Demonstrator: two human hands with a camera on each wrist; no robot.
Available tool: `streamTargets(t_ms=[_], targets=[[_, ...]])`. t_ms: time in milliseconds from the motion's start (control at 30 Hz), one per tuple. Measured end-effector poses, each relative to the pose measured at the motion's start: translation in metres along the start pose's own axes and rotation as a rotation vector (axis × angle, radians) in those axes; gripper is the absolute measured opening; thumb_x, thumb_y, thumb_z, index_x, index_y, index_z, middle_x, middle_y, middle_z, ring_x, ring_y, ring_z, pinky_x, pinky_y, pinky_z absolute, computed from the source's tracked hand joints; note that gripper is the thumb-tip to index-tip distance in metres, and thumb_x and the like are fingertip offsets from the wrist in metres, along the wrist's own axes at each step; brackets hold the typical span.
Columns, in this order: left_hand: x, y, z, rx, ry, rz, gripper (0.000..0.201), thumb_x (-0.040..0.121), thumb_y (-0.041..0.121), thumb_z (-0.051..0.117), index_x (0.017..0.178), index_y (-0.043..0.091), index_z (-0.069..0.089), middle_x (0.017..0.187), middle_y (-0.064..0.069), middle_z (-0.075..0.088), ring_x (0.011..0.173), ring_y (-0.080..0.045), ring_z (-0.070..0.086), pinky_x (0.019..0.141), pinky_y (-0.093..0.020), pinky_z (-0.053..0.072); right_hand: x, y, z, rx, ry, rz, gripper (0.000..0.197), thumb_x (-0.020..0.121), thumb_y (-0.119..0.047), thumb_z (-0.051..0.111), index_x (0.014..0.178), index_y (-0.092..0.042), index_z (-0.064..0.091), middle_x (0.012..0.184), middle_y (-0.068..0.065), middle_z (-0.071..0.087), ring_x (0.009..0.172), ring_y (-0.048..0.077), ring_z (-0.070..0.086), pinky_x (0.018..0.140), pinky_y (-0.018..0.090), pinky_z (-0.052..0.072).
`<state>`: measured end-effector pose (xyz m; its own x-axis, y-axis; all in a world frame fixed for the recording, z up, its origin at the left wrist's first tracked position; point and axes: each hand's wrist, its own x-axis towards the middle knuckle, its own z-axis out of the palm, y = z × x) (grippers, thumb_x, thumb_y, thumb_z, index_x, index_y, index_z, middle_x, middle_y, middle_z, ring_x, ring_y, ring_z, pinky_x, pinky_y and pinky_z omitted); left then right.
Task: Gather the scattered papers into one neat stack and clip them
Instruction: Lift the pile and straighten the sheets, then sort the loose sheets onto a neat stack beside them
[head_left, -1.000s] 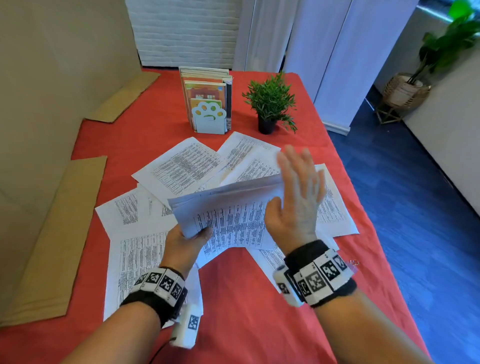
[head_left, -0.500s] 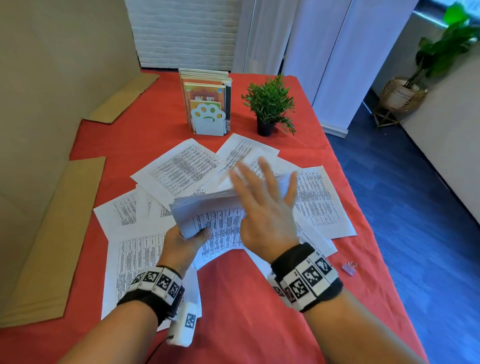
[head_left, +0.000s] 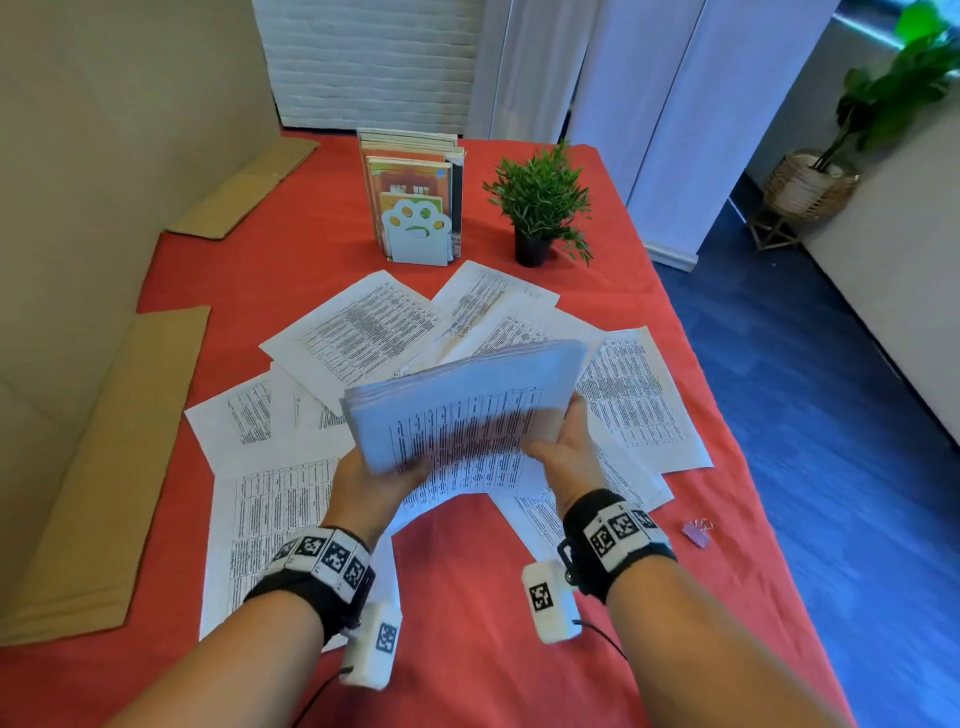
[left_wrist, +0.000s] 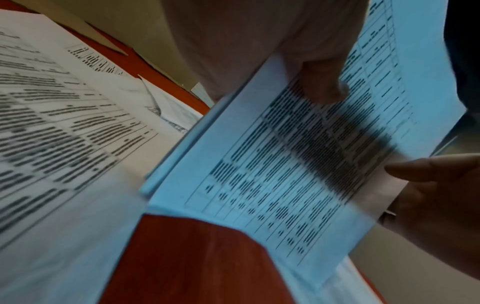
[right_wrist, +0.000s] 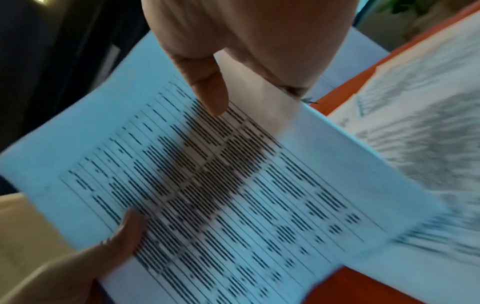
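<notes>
A stack of printed papers (head_left: 467, 410) is held tilted above the red table (head_left: 467, 597). My left hand (head_left: 382, 475) grips its near left corner, thumb on top of the stack (left_wrist: 285, 164). My right hand (head_left: 563, 441) grips the right edge, thumb lying on the printed top sheet (right_wrist: 207, 185). Several loose sheets lie fanned out underneath: one at the back left (head_left: 358, 327), one on the right (head_left: 634, 395), one at the near left (head_left: 260, 519). A small pink binder clip (head_left: 696, 534) lies on the cloth to the right of my right wrist.
A book rack with a paw-shaped bookend (head_left: 415, 208) and a small potted plant (head_left: 537, 208) stand at the back. Cardboard strips (head_left: 104, 467) lie along the left wall. The table's right edge (head_left: 727, 441) drops to a blue floor.
My right hand was spread flat over the stack; it has come round to the right edge and taken hold. The stack now stands higher and squarer between both hands.
</notes>
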<state>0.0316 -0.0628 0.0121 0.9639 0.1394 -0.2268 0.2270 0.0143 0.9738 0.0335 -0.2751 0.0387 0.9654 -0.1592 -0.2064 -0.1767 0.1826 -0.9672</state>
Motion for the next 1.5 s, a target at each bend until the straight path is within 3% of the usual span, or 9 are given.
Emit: streamTargets(t_ms=[100,267,400,533,667,833,967,1200,1500], targets=[[-0.004,-0.007,0.002,0.100,0.015,0.012,0.026,0.076,0.001,0.074,0.084,0.025,0.067,0.090,0.003,0.072,0.089,-0.021,0.067,0.083,-0.035,0.050,-0.002,0.013,-0.003,-0.281,0.000,0.043,0.041,0.078,-0.010,0.057,0.107,-0.033,0.041,0.104,0.010,0.059,0.098,0.025,0.058,0.089,0.049,0.049],[-0.005,0.004,0.008,0.173,0.158,0.053,0.025,0.087,0.007,0.061,0.079,0.031,0.058,0.081,0.007,0.062,0.075,-0.011,0.059,0.064,-0.022,0.045,0.003,0.006,-0.002,-0.565,0.030,-0.131,0.022,0.090,-0.012,0.055,0.111,-0.017,0.049,0.086,0.001,0.060,0.076,0.022,0.059,0.066,0.036,0.050],[0.001,0.000,-0.006,0.228,0.284,-0.013,0.010,0.088,0.010,0.059,0.098,0.012,0.060,0.075,0.000,0.059,0.064,-0.014,0.055,0.057,-0.027,0.053,0.029,0.006,-0.029,-0.659,0.096,-0.097,0.028,0.092,-0.014,0.054,0.118,-0.020,0.061,0.090,-0.003,0.062,0.085,0.022,0.064,0.082,0.037,0.054],[0.003,-0.031,-0.041,0.367,0.348,-0.180,0.019,0.088,0.013,0.060,0.104,0.006,0.060,0.081,-0.015,0.062,0.065,-0.027,0.056,0.063,-0.031,0.049,0.058,0.024,-0.102,-0.906,0.448,0.254,0.041,0.089,-0.016,0.055,0.130,-0.011,0.054,0.132,0.014,0.052,0.112,0.031,0.058,0.096,0.035,0.046],[-0.001,-0.060,-0.063,0.473,0.374,-0.342,0.025,0.085,0.019,0.063,0.103,0.002,0.061,0.084,-0.019,0.064,0.068,-0.031,0.058,0.067,-0.039,0.050,0.060,0.038,-0.138,-0.922,0.689,0.638,0.069,0.081,-0.027,0.060,0.142,-0.011,0.031,0.137,0.021,0.036,0.121,0.041,0.045,0.104,0.046,0.041],[-0.005,-0.066,-0.069,0.479,0.364,-0.411,0.027,0.087,0.017,0.064,0.104,-0.003,0.059,0.093,-0.020,0.063,0.079,-0.032,0.057,0.074,-0.034,0.044,0.063,0.038,-0.125,-0.752,0.630,0.651,0.069,0.084,-0.019,0.059,0.144,-0.017,0.024,0.140,0.021,0.035,0.115,0.040,0.051,0.082,0.037,0.041],[-0.003,-0.064,-0.072,0.432,0.364,-0.447,0.030,0.087,0.016,0.065,0.107,-0.005,0.058,0.096,-0.020,0.060,0.082,-0.030,0.055,0.076,-0.034,0.042,0.068,0.041,-0.108,-0.748,0.446,0.454,0.060,0.083,-0.002,0.045,0.141,-0.020,0.039,0.131,0.016,0.054,0.113,0.035,0.057,0.094,0.036,0.048],[-0.006,-0.056,-0.082,0.356,0.381,-0.441,0.022,0.087,0.016,0.065,0.104,0.006,0.058,0.107,-0.015,0.061,0.088,-0.028,0.053,0.081,-0.034,0.040,0.046,0.055,-0.068,-0.761,0.285,0.328,0.060,0.083,0.011,0.034,0.129,-0.018,0.057,0.125,0.011,0.060,0.089,0.021,0.057,0.076,0.024,0.046],[-0.006,-0.048,-0.096,0.276,0.386,-0.439,0.034,0.085,0.024,0.068,0.106,0.000,0.057,0.101,-0.016,0.062,0.090,-0.033,0.058,0.081,-0.037,0.046,0.008,0.072,-0.014,-0.816,0.135,0.311,0.060,0.083,0.010,0.038,0.133,-0.020,0.055,0.138,0.005,0.053,0.125,0.022,0.051,0.096,0.020,0.040]])
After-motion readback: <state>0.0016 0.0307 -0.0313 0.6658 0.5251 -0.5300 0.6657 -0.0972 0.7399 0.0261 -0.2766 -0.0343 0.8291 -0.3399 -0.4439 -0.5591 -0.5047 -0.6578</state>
